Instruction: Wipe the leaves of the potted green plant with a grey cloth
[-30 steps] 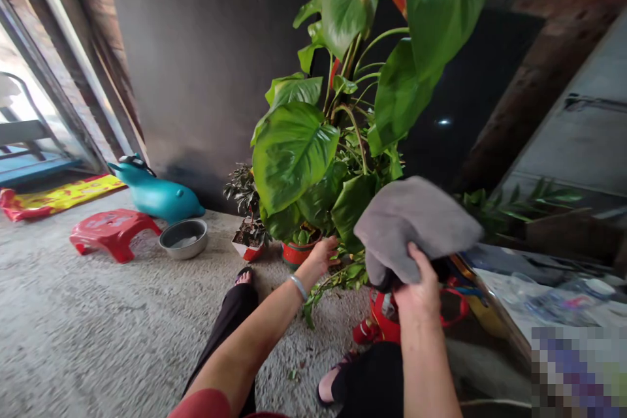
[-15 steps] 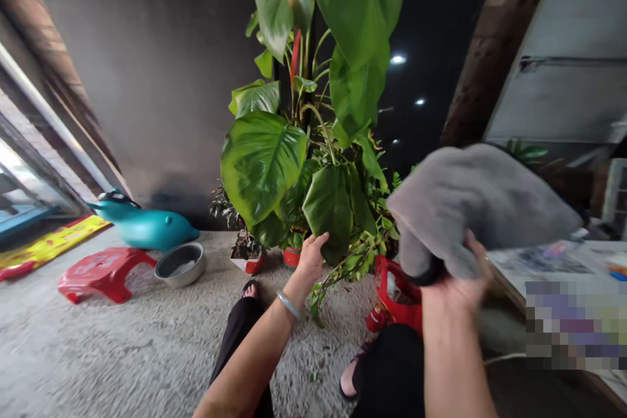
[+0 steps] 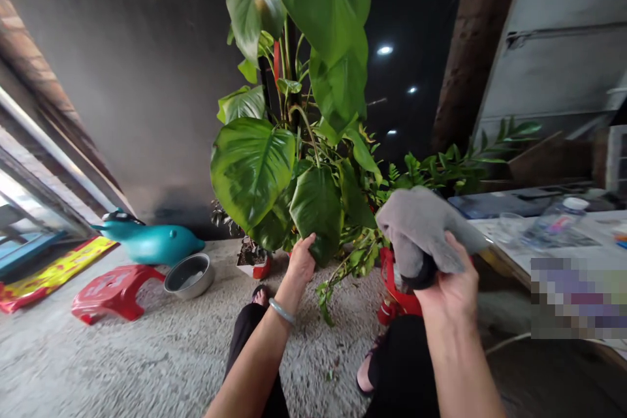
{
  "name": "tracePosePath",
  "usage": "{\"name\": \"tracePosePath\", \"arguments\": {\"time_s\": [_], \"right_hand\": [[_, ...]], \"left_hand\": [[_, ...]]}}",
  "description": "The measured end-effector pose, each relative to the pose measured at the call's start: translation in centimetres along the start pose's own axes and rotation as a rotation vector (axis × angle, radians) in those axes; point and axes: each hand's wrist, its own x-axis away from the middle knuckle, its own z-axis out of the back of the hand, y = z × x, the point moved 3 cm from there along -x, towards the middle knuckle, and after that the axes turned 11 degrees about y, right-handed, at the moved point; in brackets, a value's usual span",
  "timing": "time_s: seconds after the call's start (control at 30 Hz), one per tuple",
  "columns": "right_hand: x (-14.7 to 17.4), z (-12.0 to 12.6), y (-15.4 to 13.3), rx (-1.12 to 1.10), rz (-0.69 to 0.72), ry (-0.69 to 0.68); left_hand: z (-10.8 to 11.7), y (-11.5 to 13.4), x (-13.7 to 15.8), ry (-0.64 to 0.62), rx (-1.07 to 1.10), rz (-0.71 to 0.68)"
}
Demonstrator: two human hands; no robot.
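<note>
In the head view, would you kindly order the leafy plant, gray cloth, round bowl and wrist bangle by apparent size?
1. Leafy plant, clearly largest
2. Gray cloth
3. Round bowl
4. Wrist bangle, smallest

Low on the plant point(image 3: 337, 88), a big green leaf point(image 3: 317, 209) that hangs down is held at its bottom edge. To the plant's right, a soft gray cloth point(image 3: 416, 219) is held up in a floppy bunch.
</note>
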Motion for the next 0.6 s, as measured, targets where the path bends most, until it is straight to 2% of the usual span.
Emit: {"name": "tracePosePath", "arguments": {"time_s": [0.03, 0.1, 0.17, 0.27, 0.33, 0.4, 0.47, 0.53, 0.6], "right_hand": [[0.2, -1.8, 0.0, -0.022, 0.011, -0.035], [0.6, -4.3, 1.8, 0.012, -0.056, -0.093], [0.9, -4.6, 5.2, 0.125, -0.209, -0.131], [0.8, -0.8, 9.7, 0.271, -0.408, -0.138], [0.3, 2.8, 10.5, 0.288, -0.455, -0.046], [-0.1, 5.2, 9.1, 0.253, -0.411, 0.093], [0.0, 5.1, 6.3, 0.189, -0.281, 0.161], [0.6, 2.5, 3.5, 0.108, -0.091, 0.100], [1.7, -1.2, 2.2, 0.058, 0.062, -0.041]], "left_hand": [[-0.2, -0.2, 0.0, 0.007, -0.007, 0.004], [-0.5, -0.5, 0.1, 0.012, -0.018, 0.013], [-0.5, -0.5, 0.1, 0.006, -0.027, 0.009], [0.3, 0.3, 0.0, 0.011, -0.064, -0.055], [1.1, 1.1, -0.2, 0.018, -0.091, -0.093], [1.7, 1.7, -0.4, 0.014, -0.109, -0.109], [1.9, 1.9, -0.6, 0.006, -0.125, -0.118], [1.7, 1.5, -0.6, 0.000, -0.137, -0.127], [1.2, 0.8, -0.6, -0.002, -0.145, -0.127]]}}
